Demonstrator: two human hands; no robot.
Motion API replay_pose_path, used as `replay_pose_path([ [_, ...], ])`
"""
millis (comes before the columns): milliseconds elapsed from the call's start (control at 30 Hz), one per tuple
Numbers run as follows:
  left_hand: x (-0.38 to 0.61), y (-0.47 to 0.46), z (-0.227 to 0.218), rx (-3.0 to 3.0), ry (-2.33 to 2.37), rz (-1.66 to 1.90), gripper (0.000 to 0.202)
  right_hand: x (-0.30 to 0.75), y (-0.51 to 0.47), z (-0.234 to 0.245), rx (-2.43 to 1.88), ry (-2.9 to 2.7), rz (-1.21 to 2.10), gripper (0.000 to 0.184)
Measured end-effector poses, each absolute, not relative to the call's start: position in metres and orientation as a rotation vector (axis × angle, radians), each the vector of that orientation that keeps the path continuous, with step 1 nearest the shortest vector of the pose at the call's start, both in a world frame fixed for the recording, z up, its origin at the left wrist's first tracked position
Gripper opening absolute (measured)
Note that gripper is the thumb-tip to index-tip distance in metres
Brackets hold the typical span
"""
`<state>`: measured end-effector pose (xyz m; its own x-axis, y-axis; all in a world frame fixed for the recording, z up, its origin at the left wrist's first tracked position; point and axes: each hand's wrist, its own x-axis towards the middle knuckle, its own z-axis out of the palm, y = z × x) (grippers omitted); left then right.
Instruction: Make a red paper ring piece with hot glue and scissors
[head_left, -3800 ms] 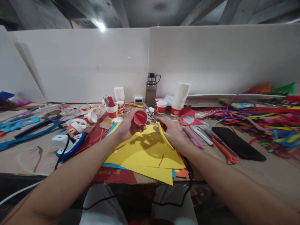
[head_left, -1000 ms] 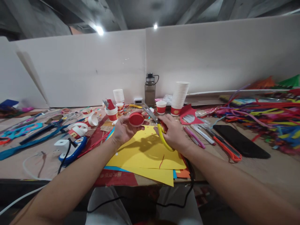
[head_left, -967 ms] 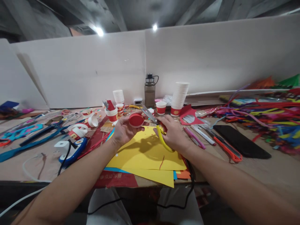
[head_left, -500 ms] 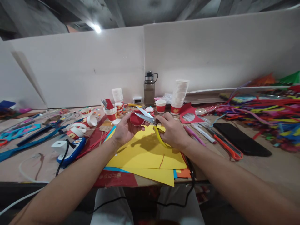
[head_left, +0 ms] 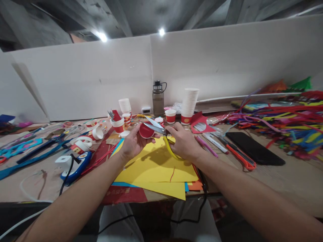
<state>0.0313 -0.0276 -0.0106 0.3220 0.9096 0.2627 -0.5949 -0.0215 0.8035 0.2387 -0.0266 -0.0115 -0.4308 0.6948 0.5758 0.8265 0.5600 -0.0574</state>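
Observation:
My left hand is closed around a small paper cup, thumb and fingers at its sides. A red round face of the cup with a pale rim is turned toward me. In my right hand is a pair of scissors with yellow handles. Its two metal blades stand apart and reach across the upper edge of the red face; whether they touch it I cannot tell. Beneath both hands lie yellow sheets of paper.
Stacked paper cups, a single cup and a water bottle stand behind. To the right lie a red paper with a round hole, an orange utility knife, a black phone and colourful pipe cleaners. A blue-and-white power strip sits left.
The head view has shifted slightly, so the table's things appear a little further left. Both hands keep the cup and scissors in nearly the same position, with the blades still apart.

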Motion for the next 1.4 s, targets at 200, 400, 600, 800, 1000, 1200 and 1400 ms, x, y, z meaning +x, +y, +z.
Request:
replay_pose_path([
  [200, 0.031, -0.028, -0.010, 1.004, 0.437, 1.267, 0.037, 0.238, -0.027, -0.011, -1.240, -2.244, -0.320, 0.044],
  [400, 0.032, -0.028, -0.006, 1.059, 0.480, 1.270, 0.041, 0.238, -0.027, -0.010, -1.236, -2.256, -0.305, 0.045],
  [600, 0.029, -0.025, -0.008, 1.070, 0.515, 1.268, 0.046, 0.238, -0.029, -0.010, -1.265, -2.274, -0.364, 0.045],
  [800, 0.029, -0.026, -0.006, 1.038, 0.583, 1.321, 0.050, 0.237, -0.029, -0.010, -1.273, -2.281, -0.338, 0.044],
  [1000, 0.028, -0.025, -0.005, 1.102, 0.558, 1.323, 0.051, 0.238, -0.026, -0.012, -1.236, -2.282, -0.341, 0.043],
  [1200, 0.024, -0.025, 0.001, 1.112, 0.619, 1.291, 0.062, 0.239, -0.027, -0.011, -1.247, -2.299, -0.386, 0.043],
  [1400, 0.021, -0.017, -0.002, 1.020, 0.635, 1.350, 0.060, 0.237, -0.030, -0.010, -1.285, -2.318, -0.430, 0.039],
])
